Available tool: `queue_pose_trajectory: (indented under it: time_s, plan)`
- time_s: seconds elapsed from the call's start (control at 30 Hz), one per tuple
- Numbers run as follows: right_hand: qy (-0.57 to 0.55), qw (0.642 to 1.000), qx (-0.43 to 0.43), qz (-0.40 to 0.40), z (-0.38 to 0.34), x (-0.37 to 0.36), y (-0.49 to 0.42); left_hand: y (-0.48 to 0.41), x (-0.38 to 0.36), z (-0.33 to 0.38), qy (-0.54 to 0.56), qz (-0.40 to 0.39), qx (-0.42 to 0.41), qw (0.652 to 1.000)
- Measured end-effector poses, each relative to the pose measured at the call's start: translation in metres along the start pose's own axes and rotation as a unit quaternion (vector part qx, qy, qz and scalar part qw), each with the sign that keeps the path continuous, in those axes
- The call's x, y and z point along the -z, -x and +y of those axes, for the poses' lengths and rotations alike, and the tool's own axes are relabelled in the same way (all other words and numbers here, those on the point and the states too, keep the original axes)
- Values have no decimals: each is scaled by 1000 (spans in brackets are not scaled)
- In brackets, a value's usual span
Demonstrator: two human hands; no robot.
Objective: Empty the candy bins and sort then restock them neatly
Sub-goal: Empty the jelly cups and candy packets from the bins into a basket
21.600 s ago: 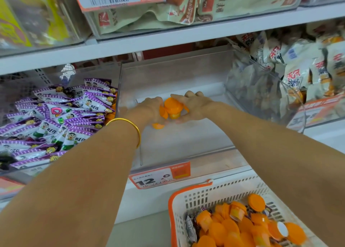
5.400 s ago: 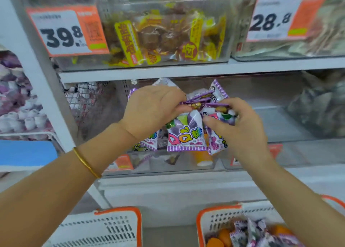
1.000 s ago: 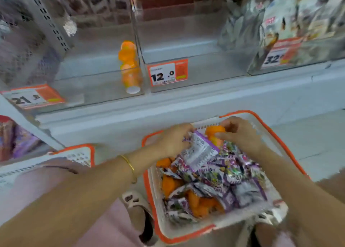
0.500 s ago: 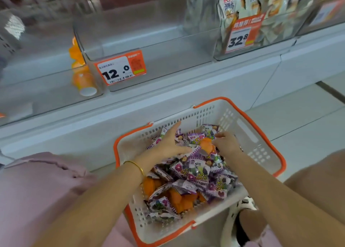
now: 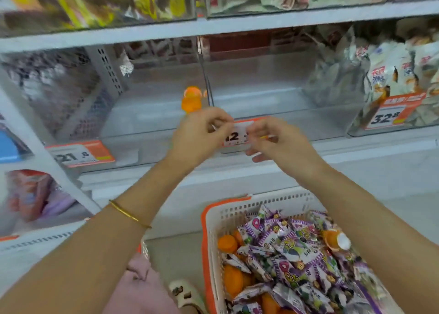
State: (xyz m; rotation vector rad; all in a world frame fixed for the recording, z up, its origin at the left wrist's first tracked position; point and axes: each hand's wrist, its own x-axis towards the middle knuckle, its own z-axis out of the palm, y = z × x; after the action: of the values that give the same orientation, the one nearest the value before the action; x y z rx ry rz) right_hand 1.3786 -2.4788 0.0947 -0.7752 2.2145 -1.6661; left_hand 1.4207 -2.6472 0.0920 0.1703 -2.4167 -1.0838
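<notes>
One orange cup (image 5: 191, 100) just beyond left hand (image 5: 199, 138) (grip unclear); basket (image 5: 229, 215) well below

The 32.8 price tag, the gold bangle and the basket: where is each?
32.8 price tag (image 5: 386, 117), head view, on its printed digits.
gold bangle (image 5: 129, 215), head view, on the band across the wrist.
basket (image 5: 273, 203), head view, on its white perforated back wall.

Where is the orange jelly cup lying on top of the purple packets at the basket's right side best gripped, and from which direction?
Pinch the orange jelly cup across its orange body, coming down from above. It lies on its side atop the purple packets in the basket, white end pointing right, so its rounded sides are exposed and uncovered.
</notes>
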Motion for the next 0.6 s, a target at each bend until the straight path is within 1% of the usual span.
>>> queue_pose_trajectory:
  time_s: [0.03, 0.1, 0.17, 0.23, 0.27, 0.33, 0.4, 0.43, 0.47, 0.5, 0.53, 0.6]
  plan:
    - [15, 999, 29, -8, -16, -9, -12, -8, 15, -8, -13, 46, 10, 999]
    - [53, 996, 72, -13, -39, -26, -38, -22, 42, -31, -20, 108, 43, 993]
    - [110, 988, 106, -20, -54, -43, -67, -36, 60, -57, -30, 127, 78, 988]
    - [199, 970, 135, -42, -62, -63, -103, -45, 72, -78, -47, 128, 107, 985]
    - [262, 953, 141, -62, -64, -75, -121, -47, 78, -86, -52, 133, 118, 983]
    - [401, 901, 118, -117, -65, -100, -152, -47, 88, -100, -62, 147, 134, 978]
    - [543, 819, 54, -176, -62, -122, -169, -46, 96, -111, -58, 154, 148, 975]
    - [595, 778, 19, -202, -58, -130, -175, -46, 98, -116, -44, 155, 155, 975]
    - [627, 746, -15, -224, -52, -137, -181, -46, 100, -119, -28, 155, 159, 975]
    - [644, 726, -39, -240, -46, -143, -186, -47, 101, -122, -19, 153, 162, 975]
    - [650, 715, -50, -252, -39, -147, -191, -48, 101, -123, -14, 150, 164, 975]
    - [655, 712, -46, -249, -31, -150, -197, -49, 101, -125, -10, 143, 164, 976]
